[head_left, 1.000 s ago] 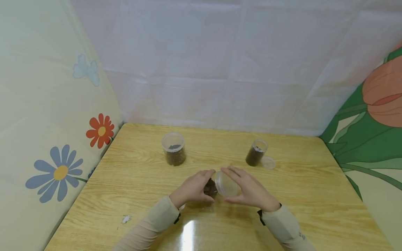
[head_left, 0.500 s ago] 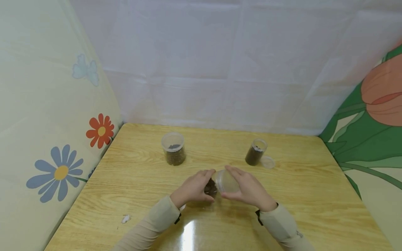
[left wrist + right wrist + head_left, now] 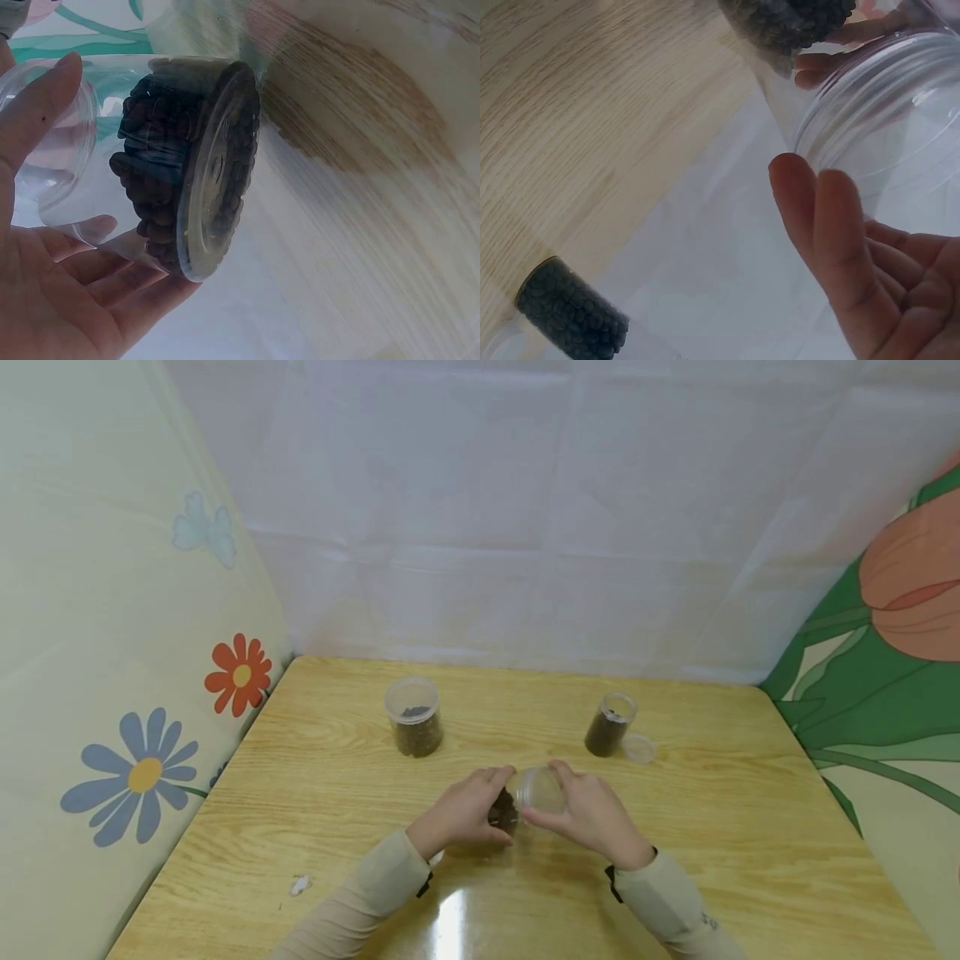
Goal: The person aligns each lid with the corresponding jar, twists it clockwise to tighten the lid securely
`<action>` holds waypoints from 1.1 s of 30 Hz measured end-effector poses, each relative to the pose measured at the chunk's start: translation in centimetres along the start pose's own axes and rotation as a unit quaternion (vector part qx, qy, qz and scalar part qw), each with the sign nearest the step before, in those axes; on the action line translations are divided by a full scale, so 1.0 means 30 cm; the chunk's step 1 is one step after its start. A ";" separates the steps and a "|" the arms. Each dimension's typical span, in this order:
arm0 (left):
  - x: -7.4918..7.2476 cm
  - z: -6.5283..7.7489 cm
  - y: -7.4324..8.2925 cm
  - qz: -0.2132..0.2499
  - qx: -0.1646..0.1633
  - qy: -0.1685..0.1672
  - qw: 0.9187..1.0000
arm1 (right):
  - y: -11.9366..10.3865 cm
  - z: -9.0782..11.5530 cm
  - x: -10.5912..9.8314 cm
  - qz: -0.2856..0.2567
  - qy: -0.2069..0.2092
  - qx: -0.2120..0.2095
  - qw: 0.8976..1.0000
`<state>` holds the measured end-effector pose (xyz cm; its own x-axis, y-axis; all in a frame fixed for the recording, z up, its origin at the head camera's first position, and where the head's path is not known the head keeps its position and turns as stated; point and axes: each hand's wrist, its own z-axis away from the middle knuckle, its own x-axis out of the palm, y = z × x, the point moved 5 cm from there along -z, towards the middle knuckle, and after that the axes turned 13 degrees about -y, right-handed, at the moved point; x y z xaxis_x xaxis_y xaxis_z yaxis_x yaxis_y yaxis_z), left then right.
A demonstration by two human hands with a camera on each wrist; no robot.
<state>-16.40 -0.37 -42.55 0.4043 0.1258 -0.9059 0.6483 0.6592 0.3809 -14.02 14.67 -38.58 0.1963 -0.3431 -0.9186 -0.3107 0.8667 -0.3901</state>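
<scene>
My left hand (image 3: 459, 810) grips a clear plastic jar (image 3: 90, 150) partly filled with dark brown beans (image 3: 161, 150), which look like coffee beans. In the left wrist view, the thumb lies near the rim on one side, with the fingers (image 3: 124, 281) on the other. My right hand (image 3: 596, 817) holds a second clear jar (image 3: 543, 792) by its side, tipped over, its threaded mouth (image 3: 870, 90) at the first jar's opening. No beans show in this second jar. The fingers (image 3: 836, 240) lie along its wall in the right wrist view.
Farther back on the wooden table (image 3: 750, 827) stand a wide clear jar (image 3: 417, 731) of dark contents on the left and a narrower filled jar (image 3: 606, 733) on the right. A clear lid (image 3: 639, 748) lies beside the narrower one. A white scrap (image 3: 300, 884) lies at front left.
My right hand has turned and shifted slightly left, and its fingers now sit farther back on the tipped jar. That jar has moved slightly away from me. My left hand stays put.
</scene>
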 end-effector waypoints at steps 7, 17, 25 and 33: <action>-0.003 0.000 0.004 -0.002 0.002 -0.003 1.000 | 0.001 0.000 -0.003 -0.010 -0.022 0.036 0.999; -0.005 -0.001 0.001 0.003 -0.005 -0.015 1.000 | -0.008 0.037 -0.006 -0.004 -0.028 -0.157 0.987; -0.008 0.003 -0.002 0.004 -0.003 -0.014 1.000 | -0.012 0.045 -0.002 0.015 -0.011 -0.252 0.968; -0.014 0.006 0.005 0.001 0.000 -0.014 1.000 | -0.012 0.041 -0.005 0.016 0.003 -0.254 0.967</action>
<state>-16.35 -0.46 -42.07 0.4238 0.1054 -0.8996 0.6475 0.6593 0.3822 -12.78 14.87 -38.22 0.1727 -0.3223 -0.9308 -0.7334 0.5887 -0.3399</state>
